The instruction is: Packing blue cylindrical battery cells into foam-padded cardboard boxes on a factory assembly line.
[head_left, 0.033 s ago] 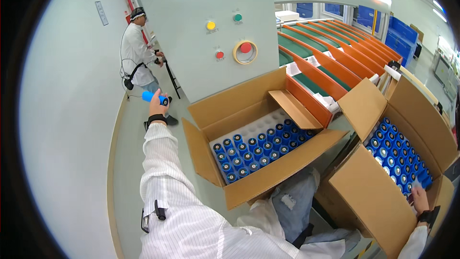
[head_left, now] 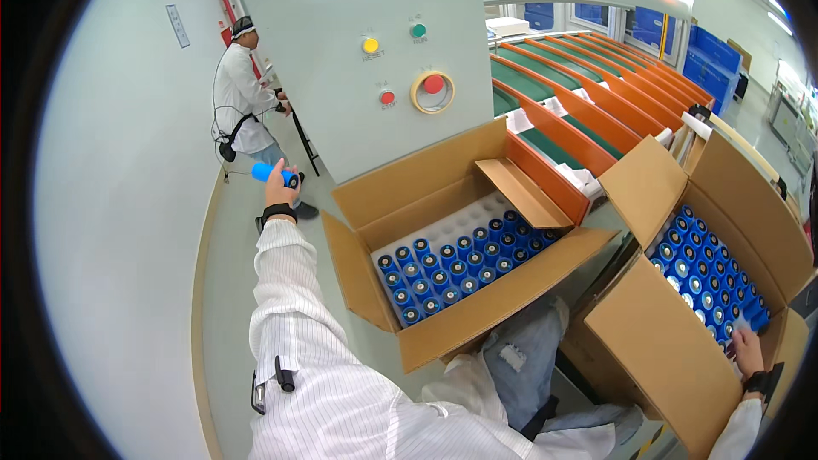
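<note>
My left hand [head_left: 280, 186] is closed round a blue cylindrical battery cell [head_left: 263, 172], held out over the floor left of the middle carton. Inside the right-hand carton [head_left: 652, 349], my right hand [head_left: 747, 354] reaches down with bent fingers at the near end of the rows of blue battery cells [head_left: 704, 281]. Something pale and translucent shows by its fingertips, but what they grip cannot be made out. The middle carton [head_left: 477, 330] holds more upright blue cells [head_left: 440, 278] in a white foam tray [head_left: 467, 223]; several holes at its far side are bare.
Behind the cartons, a green conveyor [head_left: 545, 146] has orange dividers [head_left: 545, 105]. A grey panel [head_left: 341, 119] carries coloured push buttons. At the far left, a person in a white coat [head_left: 243, 89] stands by the wall. Carton flaps [head_left: 656, 175] stick up around both boxes.
</note>
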`<state>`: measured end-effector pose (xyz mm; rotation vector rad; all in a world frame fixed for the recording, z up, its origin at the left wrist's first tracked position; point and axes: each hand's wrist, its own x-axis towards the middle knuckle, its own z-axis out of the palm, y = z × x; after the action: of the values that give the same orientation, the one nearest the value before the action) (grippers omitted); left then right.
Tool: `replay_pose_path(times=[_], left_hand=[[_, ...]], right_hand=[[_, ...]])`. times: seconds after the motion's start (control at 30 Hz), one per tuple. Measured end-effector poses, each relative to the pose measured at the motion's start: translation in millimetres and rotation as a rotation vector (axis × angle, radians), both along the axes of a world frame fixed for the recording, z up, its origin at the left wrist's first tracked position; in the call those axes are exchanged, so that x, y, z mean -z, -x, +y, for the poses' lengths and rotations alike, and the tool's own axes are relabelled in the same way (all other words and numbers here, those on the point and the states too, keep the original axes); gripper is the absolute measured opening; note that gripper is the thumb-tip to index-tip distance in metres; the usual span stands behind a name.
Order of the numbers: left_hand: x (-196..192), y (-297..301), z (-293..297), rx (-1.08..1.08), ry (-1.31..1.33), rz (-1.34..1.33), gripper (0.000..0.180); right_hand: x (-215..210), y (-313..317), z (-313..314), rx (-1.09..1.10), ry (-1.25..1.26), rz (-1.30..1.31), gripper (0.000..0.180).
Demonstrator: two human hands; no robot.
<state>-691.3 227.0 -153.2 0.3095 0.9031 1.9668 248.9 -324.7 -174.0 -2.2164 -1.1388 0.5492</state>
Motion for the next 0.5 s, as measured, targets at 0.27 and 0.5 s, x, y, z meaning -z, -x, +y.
replay_pose_path(times=[0.27,0.5], left_hand=[[6,-57,29,0.034,-0.03,0.035,0.02],[38,-105,22,-0.069,0.12,0.069,0.02]], right_hand=[[2,-1,-9,-0.011,0.113,0.017,0.028],[1,-6,-15,0.012,0.127,0.001,0.028]])
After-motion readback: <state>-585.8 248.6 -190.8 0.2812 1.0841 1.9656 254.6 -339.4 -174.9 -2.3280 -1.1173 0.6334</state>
